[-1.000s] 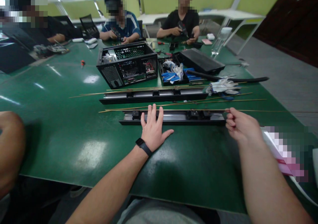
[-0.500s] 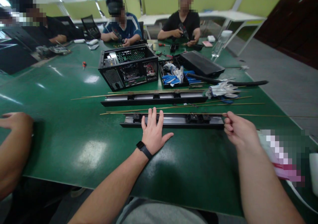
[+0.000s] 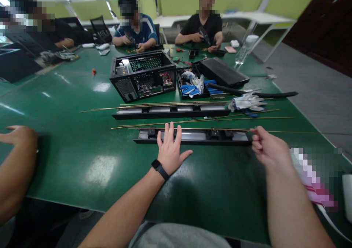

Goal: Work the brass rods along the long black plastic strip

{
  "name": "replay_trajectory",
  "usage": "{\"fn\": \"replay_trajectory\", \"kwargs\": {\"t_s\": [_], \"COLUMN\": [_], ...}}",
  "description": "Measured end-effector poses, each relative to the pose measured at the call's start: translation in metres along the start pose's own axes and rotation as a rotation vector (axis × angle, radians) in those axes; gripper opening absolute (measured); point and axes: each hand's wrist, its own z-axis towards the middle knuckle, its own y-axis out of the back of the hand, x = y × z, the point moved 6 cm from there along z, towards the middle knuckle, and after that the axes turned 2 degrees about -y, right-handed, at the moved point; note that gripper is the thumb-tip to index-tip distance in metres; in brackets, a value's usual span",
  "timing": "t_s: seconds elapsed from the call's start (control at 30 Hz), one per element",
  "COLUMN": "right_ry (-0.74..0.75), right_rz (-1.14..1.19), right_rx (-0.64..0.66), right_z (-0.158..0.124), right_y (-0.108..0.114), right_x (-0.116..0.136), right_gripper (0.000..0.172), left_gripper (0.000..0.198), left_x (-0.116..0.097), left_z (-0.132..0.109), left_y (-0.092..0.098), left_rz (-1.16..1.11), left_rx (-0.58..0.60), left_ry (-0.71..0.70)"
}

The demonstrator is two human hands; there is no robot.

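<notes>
Co-worker's arm (image 3: 20, 163), near left, edged right. Left hand (image 3: 169, 155) spread flat on near rail (image 3: 203, 142), black blocks (image 3: 212, 133) inside. Right hand's (image 3: 269, 145) fingers pinch thin rod (image 3: 192, 129) at rail's right end. Far tray (image 3: 196, 97): gloves (image 3: 192, 88).

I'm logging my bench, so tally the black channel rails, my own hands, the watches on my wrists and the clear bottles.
Black channel rails: 2 (nearer rail, farther rail)
Your hands: 2 (left hand, right hand)
Watches: 1 (black watch)
Clear bottles: 1 (clear bottle)
Total: 6
</notes>
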Motion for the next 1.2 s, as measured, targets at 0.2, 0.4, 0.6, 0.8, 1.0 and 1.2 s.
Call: {"fn": "replay_trajectory", "kwargs": {"t_s": [0.2,0.4,0.6,0.8,1.0,1.2], "right_ry": [0.027,-0.013,0.014,0.008,-0.040,-0.009], "right_rz": [-0.013,0.002,-0.018,-0.048,-0.012,0.027], "right_rx": [0.002,-0.031,-0.039,0.024,0.003,-0.055], "right_z": [0.007,0.014,0.009,0.013,0.018,0.014], "right_y": [0.001,0.011,0.010,0.006,0.012,0.016], "right_x": [-0.004,0.001,0.002,-0.004,-0.001,0.006], "right_gripper": [0.030,0.025,0.032,0.032,0.023,0.029], "left_gripper": [0.110,0.109,0.110,0.110,0.111,0.110], "left_x": [0.000,0.000,0.000,0.000,0.001,0.000], "left_z": [0.000,0.000,0.001,0.000,0.000,0.002], "left_y": [0.000,-0.001,-0.001,0.000,-0.001,0.003], "left_rz": [0.001,0.002,-0.002,0.004,0.006,-0.022], "left_rx": [0.005,0.009,0.015,0.021,0.018,0.037], "left_ry": [0.000,0.002,0.002,-0.004,-0.005,0.002]}}
